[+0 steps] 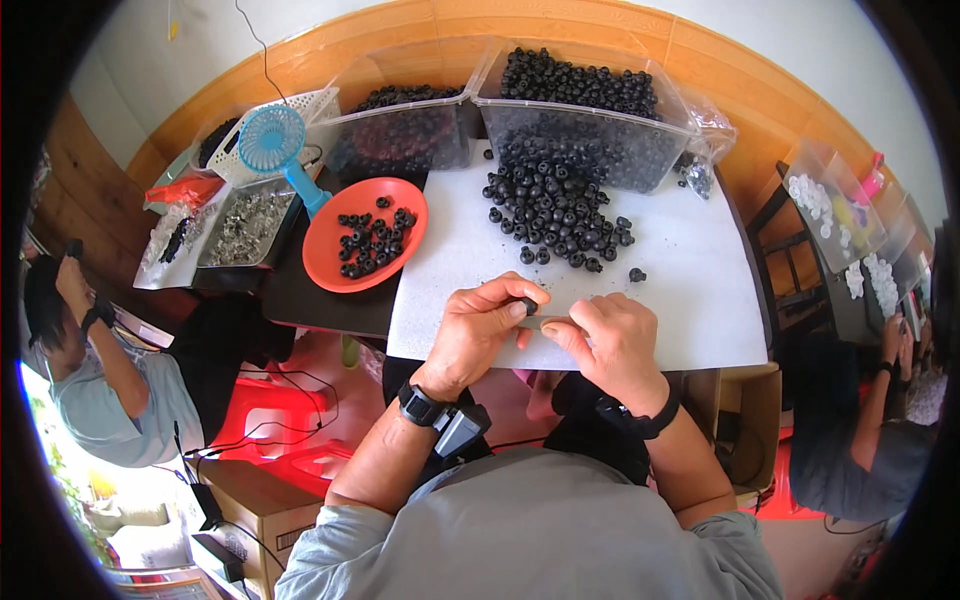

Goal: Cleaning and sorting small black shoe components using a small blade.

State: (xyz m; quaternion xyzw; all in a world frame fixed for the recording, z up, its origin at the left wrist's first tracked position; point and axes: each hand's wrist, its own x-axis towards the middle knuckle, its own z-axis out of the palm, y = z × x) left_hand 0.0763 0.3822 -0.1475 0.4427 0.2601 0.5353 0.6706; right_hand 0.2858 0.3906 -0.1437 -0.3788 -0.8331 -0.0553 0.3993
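Note:
My left hand (468, 332) pinches a small black round part (528, 306) between thumb and fingers, just above the near edge of the white sheet. Closed around a thin, flat grey blade (544, 321), my right hand (618, 342) holds it up against or very close to that part; whether they touch I cannot tell. Ahead of both hands lies a heap of similar black knobbed parts (555, 212) on the white sheet (680, 300). One single part (637, 275) rests apart from the heap. More of them sit in a red-orange plate (322, 255) at the left.
Two clear bins (600, 145) (400, 140) of black parts stand at the back. A blue fan (272, 140) and a tray (245, 225) of small pieces are at the left. People work on both sides; a cardboard box (755, 420) stands at the right below the table.

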